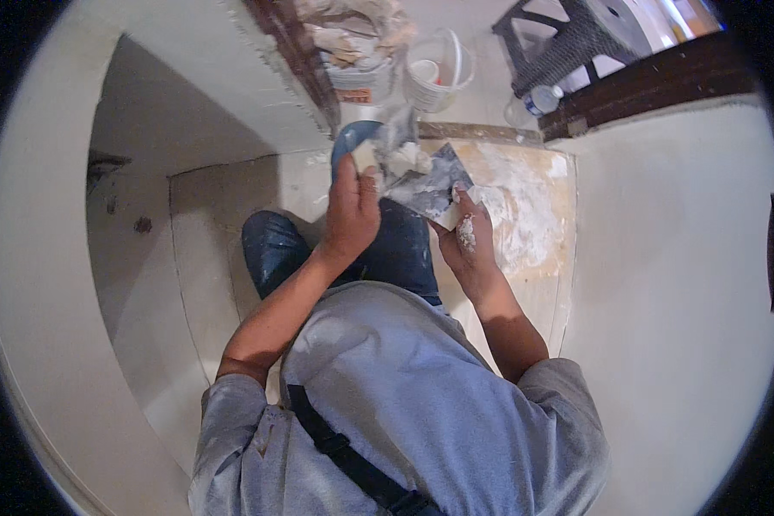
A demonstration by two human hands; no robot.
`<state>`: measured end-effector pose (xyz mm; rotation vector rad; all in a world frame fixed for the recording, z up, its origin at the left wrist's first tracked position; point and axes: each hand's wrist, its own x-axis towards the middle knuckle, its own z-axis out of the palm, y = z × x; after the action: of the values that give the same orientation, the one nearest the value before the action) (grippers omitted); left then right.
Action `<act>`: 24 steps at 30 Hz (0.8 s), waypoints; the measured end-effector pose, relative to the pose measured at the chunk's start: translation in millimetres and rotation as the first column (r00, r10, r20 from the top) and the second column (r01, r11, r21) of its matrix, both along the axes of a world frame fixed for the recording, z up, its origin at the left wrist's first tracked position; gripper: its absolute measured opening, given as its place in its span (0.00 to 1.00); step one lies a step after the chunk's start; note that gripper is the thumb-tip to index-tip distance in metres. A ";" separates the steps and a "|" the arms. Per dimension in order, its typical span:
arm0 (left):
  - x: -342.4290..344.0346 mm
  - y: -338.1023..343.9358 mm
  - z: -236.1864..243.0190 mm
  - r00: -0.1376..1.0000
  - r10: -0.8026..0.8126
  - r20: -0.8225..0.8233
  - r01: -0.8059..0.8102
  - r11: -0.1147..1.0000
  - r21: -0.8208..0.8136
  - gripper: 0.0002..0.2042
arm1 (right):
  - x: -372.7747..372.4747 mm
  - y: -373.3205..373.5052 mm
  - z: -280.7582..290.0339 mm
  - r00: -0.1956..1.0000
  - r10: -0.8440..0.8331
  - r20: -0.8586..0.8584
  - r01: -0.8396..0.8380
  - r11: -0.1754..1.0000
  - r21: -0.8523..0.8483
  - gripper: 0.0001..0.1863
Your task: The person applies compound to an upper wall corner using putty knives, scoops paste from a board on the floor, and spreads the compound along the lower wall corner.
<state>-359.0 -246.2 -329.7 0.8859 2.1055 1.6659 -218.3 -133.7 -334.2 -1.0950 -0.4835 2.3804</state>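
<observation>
My left hand is closed round the pale handle of a putty knife, its blade smeared grey and white. In my right hand is a wide scraper, a flat grey metal blade coated with white paste. A lump of white putty sits between the two blades, above my knees. Which blade bears most of it I cannot tell. White paste also sticks to the back of my right hand near the thumb.
A board dusted with white powder lies on the floor to the right. Beyond the doorway stand a white bucket, an opened sack, a dark stool and a plastic bottle. Pale walls close in on both sides.
</observation>
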 end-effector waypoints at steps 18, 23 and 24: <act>11.1 62.4 -43.5 0.968 -0.200 -0.154 0.192 0.979 -0.062 0.13 | 166.5 94.1 -150.8 0.586 -0.657 0.474 -0.283 0.382 0.880 0.14; -16.2 58.7 -39.9 0.969 -0.232 -0.088 0.231 0.973 -0.021 0.09 | 160.2 86.9 -190.6 0.623 -0.566 0.540 -0.445 0.312 0.840 0.15; -21.3 58.2 -47.9 0.969 -0.236 -0.076 0.234 0.972 -0.030 0.09 | 159.5 92.3 -184.9 0.629 -0.573 0.525 -0.394 0.347 0.851 0.15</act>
<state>-380.4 -188.0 -377.5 1.1630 1.9730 1.5081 -58.8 -41.4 -519.1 -1.3500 -1.7730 0.8296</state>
